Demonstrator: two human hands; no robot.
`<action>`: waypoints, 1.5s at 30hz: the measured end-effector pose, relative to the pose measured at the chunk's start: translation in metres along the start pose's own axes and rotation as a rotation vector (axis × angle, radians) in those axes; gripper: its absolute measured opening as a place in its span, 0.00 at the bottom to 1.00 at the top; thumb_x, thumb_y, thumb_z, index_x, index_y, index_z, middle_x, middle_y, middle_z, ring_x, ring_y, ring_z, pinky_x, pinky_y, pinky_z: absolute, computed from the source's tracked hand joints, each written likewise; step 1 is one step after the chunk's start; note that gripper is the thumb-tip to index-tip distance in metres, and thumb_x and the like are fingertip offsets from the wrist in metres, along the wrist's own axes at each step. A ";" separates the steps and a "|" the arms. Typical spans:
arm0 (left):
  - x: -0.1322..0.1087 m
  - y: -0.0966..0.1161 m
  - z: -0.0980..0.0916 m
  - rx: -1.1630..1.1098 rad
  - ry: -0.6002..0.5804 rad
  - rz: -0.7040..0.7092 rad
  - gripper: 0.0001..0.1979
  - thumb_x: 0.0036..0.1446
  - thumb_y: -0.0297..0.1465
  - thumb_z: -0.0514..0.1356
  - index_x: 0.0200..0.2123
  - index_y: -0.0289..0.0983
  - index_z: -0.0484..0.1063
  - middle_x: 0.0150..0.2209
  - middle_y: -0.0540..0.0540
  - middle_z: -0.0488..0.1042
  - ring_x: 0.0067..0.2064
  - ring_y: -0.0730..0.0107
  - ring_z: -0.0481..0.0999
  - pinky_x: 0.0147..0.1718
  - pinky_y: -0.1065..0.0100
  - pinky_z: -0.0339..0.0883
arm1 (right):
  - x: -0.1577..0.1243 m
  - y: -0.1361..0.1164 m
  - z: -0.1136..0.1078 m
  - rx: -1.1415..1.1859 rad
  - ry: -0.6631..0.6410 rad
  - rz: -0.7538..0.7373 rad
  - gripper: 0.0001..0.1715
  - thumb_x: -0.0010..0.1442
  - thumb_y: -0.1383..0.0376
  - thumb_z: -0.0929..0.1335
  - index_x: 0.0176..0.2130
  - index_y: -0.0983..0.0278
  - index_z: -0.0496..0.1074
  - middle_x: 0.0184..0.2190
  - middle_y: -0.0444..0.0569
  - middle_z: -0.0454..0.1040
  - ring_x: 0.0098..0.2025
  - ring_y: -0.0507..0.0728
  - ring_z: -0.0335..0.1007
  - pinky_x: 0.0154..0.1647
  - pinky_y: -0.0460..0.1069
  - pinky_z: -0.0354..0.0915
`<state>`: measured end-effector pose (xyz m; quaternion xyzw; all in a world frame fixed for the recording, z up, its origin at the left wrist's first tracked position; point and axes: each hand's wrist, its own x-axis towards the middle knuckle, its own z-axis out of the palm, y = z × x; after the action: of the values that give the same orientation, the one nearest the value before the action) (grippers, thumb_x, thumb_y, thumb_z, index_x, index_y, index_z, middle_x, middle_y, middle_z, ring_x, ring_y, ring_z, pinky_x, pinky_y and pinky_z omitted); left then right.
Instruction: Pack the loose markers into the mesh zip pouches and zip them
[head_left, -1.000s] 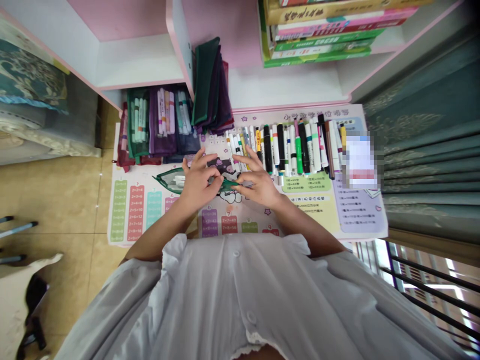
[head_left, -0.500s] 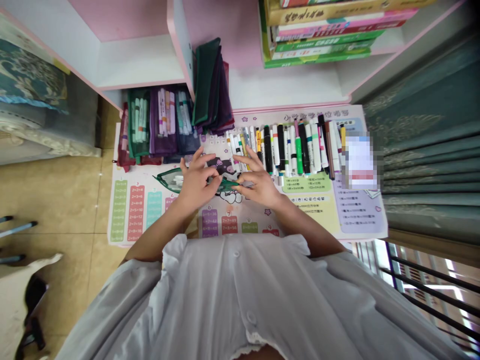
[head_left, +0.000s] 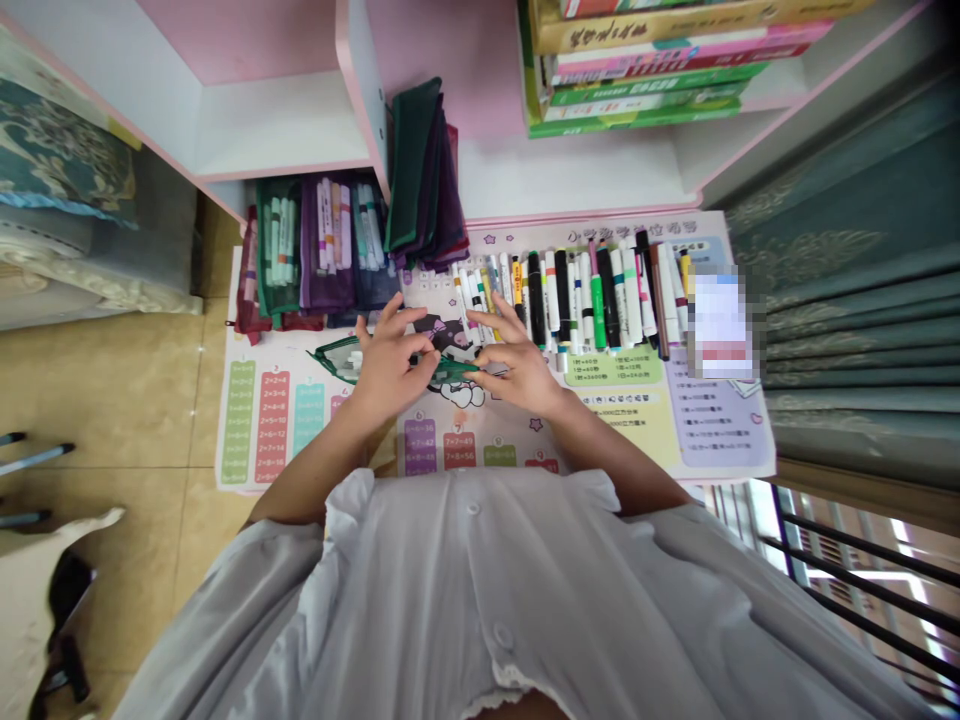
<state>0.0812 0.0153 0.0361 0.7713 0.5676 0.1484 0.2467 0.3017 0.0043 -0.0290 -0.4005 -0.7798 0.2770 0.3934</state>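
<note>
Low over the desk mat, a green mesh zip pouch (head_left: 335, 358) lies sideways between my hands, its mouth gaping at the left end, where something white shows inside. My left hand (head_left: 396, 365) pinches the pouch's edge near its middle between thumb and forefinger, the other fingers spread. At the pouch's right end, my right hand (head_left: 516, 362) grips the tip between thumb and fingers. Just beyond my right hand lies a row of markers (head_left: 562, 298) in many colours, side by side. Part of the pouch is hidden behind my left hand.
Filled mesh pouches with markers (head_left: 325, 245) lie at the desk's back left. Folded green and purple pouches (head_left: 420, 175) lean by the shelf divider. A blurred phone-like screen (head_left: 720, 325) is at the right. Stacked books (head_left: 645, 75) stand on the shelf; a curtain (head_left: 862, 270) hangs at right.
My left thumb and forefinger have shifted very slightly left along the pouch edge. My right hand and everything else look nearly the same.
</note>
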 end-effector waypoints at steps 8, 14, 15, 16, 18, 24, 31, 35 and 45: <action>0.000 -0.001 -0.003 -0.007 0.008 -0.013 0.11 0.58 0.33 0.59 0.23 0.39 0.71 0.61 0.48 0.71 0.70 0.46 0.54 0.66 0.32 0.35 | -0.001 0.002 0.001 -0.010 0.014 -0.024 0.14 0.60 0.58 0.71 0.26 0.59 0.69 0.66 0.39 0.64 0.75 0.66 0.38 0.73 0.68 0.49; 0.000 -0.003 -0.004 0.011 0.017 -0.020 0.10 0.58 0.32 0.59 0.24 0.40 0.71 0.60 0.48 0.71 0.70 0.48 0.55 0.65 0.31 0.35 | -0.001 0.002 0.000 -0.021 0.000 0.008 0.14 0.60 0.58 0.71 0.26 0.58 0.69 0.66 0.38 0.64 0.75 0.66 0.37 0.73 0.69 0.48; 0.000 -0.004 -0.005 0.012 0.018 -0.019 0.10 0.57 0.32 0.59 0.24 0.40 0.71 0.60 0.48 0.71 0.70 0.47 0.55 0.65 0.30 0.36 | -0.001 0.002 0.000 -0.020 -0.001 0.012 0.14 0.60 0.58 0.71 0.26 0.58 0.69 0.66 0.38 0.64 0.75 0.66 0.37 0.73 0.69 0.48; 0.000 -0.004 -0.005 0.012 0.018 -0.018 0.10 0.57 0.32 0.59 0.24 0.40 0.71 0.60 0.48 0.71 0.70 0.46 0.55 0.65 0.30 0.36 | -0.001 0.002 0.000 -0.019 -0.004 0.015 0.14 0.60 0.58 0.71 0.26 0.58 0.69 0.66 0.38 0.64 0.75 0.66 0.37 0.73 0.69 0.49; 0.000 -0.005 -0.006 0.010 0.017 -0.019 0.10 0.57 0.32 0.59 0.24 0.40 0.72 0.60 0.49 0.72 0.70 0.45 0.55 0.65 0.30 0.36 | -0.001 0.001 -0.001 -0.020 -0.011 0.019 0.13 0.60 0.58 0.72 0.26 0.58 0.69 0.66 0.39 0.64 0.75 0.66 0.37 0.73 0.69 0.49; 0.000 -0.005 -0.007 0.007 0.015 -0.026 0.10 0.57 0.32 0.60 0.24 0.40 0.72 0.59 0.48 0.72 0.70 0.46 0.55 0.65 0.29 0.34 | -0.001 0.002 0.000 -0.020 0.013 -0.009 0.13 0.60 0.58 0.71 0.26 0.59 0.69 0.66 0.39 0.64 0.75 0.65 0.38 0.73 0.69 0.49; 0.001 -0.008 -0.009 0.009 0.026 -0.040 0.09 0.57 0.30 0.61 0.24 0.40 0.72 0.59 0.48 0.73 0.70 0.46 0.55 0.65 0.29 0.34 | -0.001 0.003 -0.003 -0.023 -0.002 0.011 0.13 0.60 0.58 0.71 0.26 0.59 0.69 0.66 0.39 0.64 0.75 0.66 0.38 0.73 0.69 0.50; 0.001 -0.009 -0.009 0.024 0.022 -0.040 0.09 0.57 0.31 0.61 0.24 0.40 0.72 0.59 0.49 0.73 0.70 0.47 0.56 0.66 0.30 0.34 | 0.000 0.003 -0.003 -0.027 0.009 0.004 0.13 0.60 0.58 0.71 0.26 0.59 0.70 0.66 0.38 0.64 0.75 0.67 0.38 0.73 0.69 0.50; 0.000 -0.009 -0.011 0.065 0.014 -0.051 0.10 0.58 0.32 0.60 0.25 0.40 0.73 0.60 0.49 0.72 0.70 0.46 0.55 0.66 0.30 0.34 | -0.001 0.009 -0.005 0.008 0.031 -0.001 0.13 0.58 0.59 0.73 0.26 0.58 0.69 0.66 0.35 0.64 0.75 0.68 0.38 0.73 0.70 0.48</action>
<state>0.0685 0.0195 0.0407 0.7631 0.5934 0.1291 0.2212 0.3095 0.0090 -0.0333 -0.4027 -0.7727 0.2739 0.4070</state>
